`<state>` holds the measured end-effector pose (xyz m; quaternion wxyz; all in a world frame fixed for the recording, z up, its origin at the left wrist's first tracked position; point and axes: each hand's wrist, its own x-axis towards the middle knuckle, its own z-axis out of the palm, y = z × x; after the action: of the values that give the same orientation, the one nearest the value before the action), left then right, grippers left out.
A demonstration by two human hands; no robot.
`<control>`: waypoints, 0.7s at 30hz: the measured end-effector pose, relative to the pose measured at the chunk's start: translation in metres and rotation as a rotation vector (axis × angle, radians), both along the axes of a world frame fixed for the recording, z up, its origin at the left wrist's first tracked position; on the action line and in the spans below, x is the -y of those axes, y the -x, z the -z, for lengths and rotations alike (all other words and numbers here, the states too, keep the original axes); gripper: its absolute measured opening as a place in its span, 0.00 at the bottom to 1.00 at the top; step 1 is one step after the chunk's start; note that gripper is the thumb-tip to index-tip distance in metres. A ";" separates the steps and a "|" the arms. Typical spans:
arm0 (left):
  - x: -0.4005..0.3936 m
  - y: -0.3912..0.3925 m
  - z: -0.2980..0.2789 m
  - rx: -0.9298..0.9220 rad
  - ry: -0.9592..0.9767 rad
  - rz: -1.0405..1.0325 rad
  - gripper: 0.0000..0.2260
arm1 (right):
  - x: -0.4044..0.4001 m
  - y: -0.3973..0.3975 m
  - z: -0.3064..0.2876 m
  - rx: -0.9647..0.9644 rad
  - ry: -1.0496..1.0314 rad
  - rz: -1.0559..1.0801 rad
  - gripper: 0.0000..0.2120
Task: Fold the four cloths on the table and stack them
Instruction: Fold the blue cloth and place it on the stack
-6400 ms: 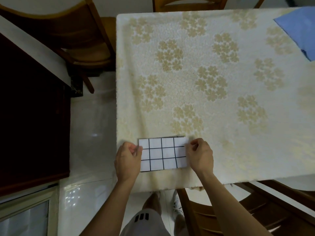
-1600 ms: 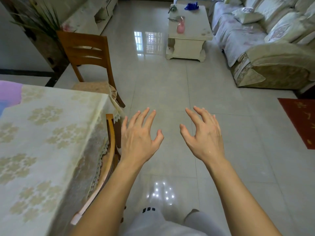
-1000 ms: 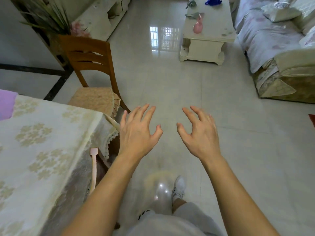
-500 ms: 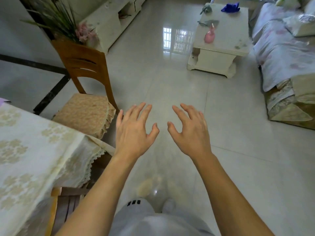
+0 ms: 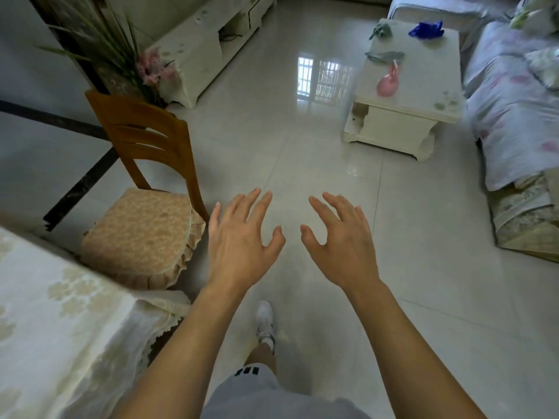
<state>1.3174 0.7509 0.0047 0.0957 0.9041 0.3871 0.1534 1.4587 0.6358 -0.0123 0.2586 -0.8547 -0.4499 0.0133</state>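
Both hands empty, fingers spread, left (image 5: pixel 242 246) and right (image 5: pixel 340 249) held over floor; table (image 5: pixel 60 328) lies at 8 o'clock, left hand nearer; no cloths visible on its corner, so their position cannot be told

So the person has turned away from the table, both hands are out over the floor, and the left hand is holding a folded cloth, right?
Not quite. The head view shows the left hand holding nothing: its fingers are spread and no cloth is in view. The rest holds: the right hand is also open and empty, both are out over the floor, with the table off to the left.
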 end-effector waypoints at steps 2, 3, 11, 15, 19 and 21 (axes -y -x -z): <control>-0.035 -0.016 0.002 0.006 -0.012 0.001 0.28 | -0.033 -0.015 -0.004 -0.001 -0.002 -0.005 0.27; -0.053 -0.024 0.002 0.014 -0.018 0.007 0.28 | -0.050 -0.022 -0.006 0.000 0.006 -0.009 0.26; -0.177 -0.076 -0.005 0.004 -0.038 0.025 0.28 | -0.172 -0.069 -0.021 0.026 0.049 0.007 0.27; -0.220 -0.094 -0.004 0.015 -0.038 0.012 0.28 | -0.215 -0.088 -0.015 0.035 0.060 0.002 0.27; -0.255 -0.113 0.000 0.018 -0.039 0.005 0.28 | -0.252 -0.110 -0.011 0.012 0.040 -0.010 0.28; -0.273 -0.124 0.004 -0.009 -0.034 -0.010 0.28 | -0.271 -0.122 -0.009 0.012 0.031 -0.020 0.30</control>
<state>1.4419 1.0235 0.0008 0.0777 0.9044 0.3893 0.1563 1.5812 0.9071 -0.0033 0.2424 -0.8542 -0.4597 0.0178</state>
